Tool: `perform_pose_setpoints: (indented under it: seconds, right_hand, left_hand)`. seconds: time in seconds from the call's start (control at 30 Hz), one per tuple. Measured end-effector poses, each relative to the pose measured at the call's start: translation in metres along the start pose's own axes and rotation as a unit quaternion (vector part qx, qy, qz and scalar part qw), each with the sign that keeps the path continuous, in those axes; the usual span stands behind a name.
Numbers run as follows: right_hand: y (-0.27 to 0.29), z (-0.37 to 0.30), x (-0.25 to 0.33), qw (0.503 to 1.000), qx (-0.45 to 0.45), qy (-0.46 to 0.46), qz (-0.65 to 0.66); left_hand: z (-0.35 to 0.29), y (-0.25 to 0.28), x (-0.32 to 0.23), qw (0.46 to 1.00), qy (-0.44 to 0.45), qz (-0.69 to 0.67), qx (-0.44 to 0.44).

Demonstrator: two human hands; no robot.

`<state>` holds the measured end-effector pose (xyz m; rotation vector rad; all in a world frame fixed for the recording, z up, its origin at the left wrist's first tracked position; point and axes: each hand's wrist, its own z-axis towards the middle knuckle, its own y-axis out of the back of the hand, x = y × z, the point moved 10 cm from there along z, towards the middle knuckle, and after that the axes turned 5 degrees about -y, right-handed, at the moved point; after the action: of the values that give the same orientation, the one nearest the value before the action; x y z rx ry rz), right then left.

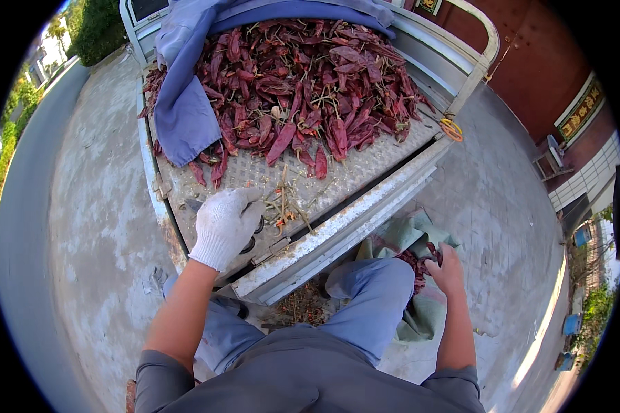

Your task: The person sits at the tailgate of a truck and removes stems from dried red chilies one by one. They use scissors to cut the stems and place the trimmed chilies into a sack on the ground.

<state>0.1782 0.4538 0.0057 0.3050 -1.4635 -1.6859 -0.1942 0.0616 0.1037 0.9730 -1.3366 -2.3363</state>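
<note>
My left hand (pixel 222 227), in a white knitted glove, is over the near left corner of a truck bed (pixel 393 148). Its fingers are curled together; what they hold, if anything, is hidden. Dark loops (pixel 257 224), apparently scissor handles, show beside the glove, and a grey blade-like tip (pixel 193 204) sticks out on its other side. Cut stems (pixel 282 206) lie just right of the glove. Low on the right, my bare right hand (pixel 448 270) is closed on dark red dried chili peppers (pixel 431 256) above a pale green woven sack (pixel 420 320), which has more peppers inside.
A large heap of dried chili peppers (pixel 310 89) covers the back of the bed, partly under a blue cloth (pixel 186 117). Metal rails (pixel 479 65) border the bed, with an orange tie (pixel 451 129) at the right corner. Stem scraps (pixel 300 306) litter the ground between my legs.
</note>
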Motion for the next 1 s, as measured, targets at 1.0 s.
perform_pose_setpoints:
  seconds: [1.0]
  right_hand:
    - [-0.079, 0.021, 0.382, 0.708, 0.385, -0.012, 0.592]
  left_hand:
    - [-0.058, 0.024, -0.067, 0.998, -0.057, 0.022, 0.014]
